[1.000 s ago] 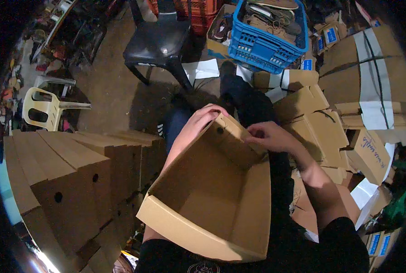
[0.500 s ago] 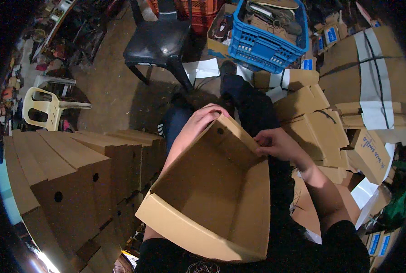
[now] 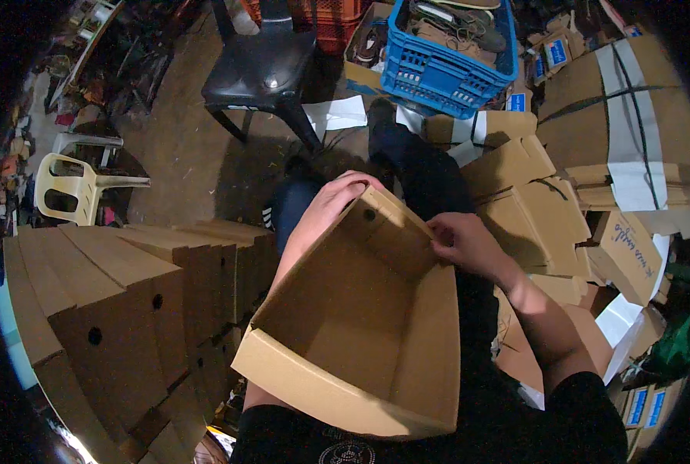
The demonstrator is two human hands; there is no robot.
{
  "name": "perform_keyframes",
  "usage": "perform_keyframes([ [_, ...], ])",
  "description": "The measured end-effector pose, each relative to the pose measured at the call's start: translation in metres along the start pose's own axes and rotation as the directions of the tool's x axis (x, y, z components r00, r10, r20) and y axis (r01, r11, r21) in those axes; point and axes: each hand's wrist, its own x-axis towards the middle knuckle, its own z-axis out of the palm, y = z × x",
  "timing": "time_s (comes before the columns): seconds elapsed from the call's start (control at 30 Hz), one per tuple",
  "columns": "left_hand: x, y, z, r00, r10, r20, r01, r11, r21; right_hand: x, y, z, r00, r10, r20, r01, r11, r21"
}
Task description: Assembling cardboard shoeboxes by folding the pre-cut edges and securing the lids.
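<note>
An open brown cardboard box (image 3: pixel 337 286) rests over my lap, its hollow inside facing up. At the far end its wall has a round hole; the near end wall is closest to my chest. My left hand (image 3: pixel 335 197) curls over the far left corner, its thumb on the rim and its other fingers partly hidden behind the wall. My right hand (image 3: pixel 465 246) pinches the rim near the far right corner with its fingertips.
Stacked cardboard boxes (image 3: pixel 120 309) stand on my left. Flattened cardboard and a strapped bundle (image 3: pixel 577 147) fill the right side. Ahead are a black chair (image 3: pixel 261 73), a blue crate (image 3: pixel 445 73) of shoes and paper sheets on the floor. A small cream chair (image 3: pixel 66 185) stands farther left.
Both hands keep their holds on the box's far corners. The right fingers have shifted slightly along the rim. The surroundings have moved a little left and up in the view.
</note>
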Motion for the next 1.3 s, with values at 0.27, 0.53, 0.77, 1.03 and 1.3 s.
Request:
perform_keyframes([
  [0.27, -0.002, 0.002, 0.0, 0.999, 0.039, 0.011, -0.04, 0.999, 0.03, 0.003, 0.002, -0.002, 0.996, -0.077, 0.04, 0.079, 0.996, -0.035],
  [0.53, -0.003, 0.002, -0.002, 0.988, 0.145, 0.053, -0.15, 0.982, 0.113, 0.012, 0.004, -0.006, 0.985, -0.08, 0.154, 0.086, 0.996, -0.032],
  [0.77, -0.007, 0.012, 0.003, 0.999, -0.01, -0.034, 0.01, 1.0, -0.01, 0.015, 0.005, 0.003, 0.994, 0.014, 0.107, -0.006, 0.997, -0.074],
  [1.03, -0.006, 0.001, 0.002, 0.999, -0.037, -0.001, 0.037, 0.997, -0.075, 0.06, -0.024, 0.003, 0.987, -0.001, 0.163, -0.004, 0.999, 0.034],
  [1.3, -0.005, 0.003, 0.006, 0.994, -0.108, 0.011, 0.108, 0.987, -0.122, 0.083, -0.015, 0.031, 1.0, 0.028, -0.014, -0.029, 0.997, -0.077],
])
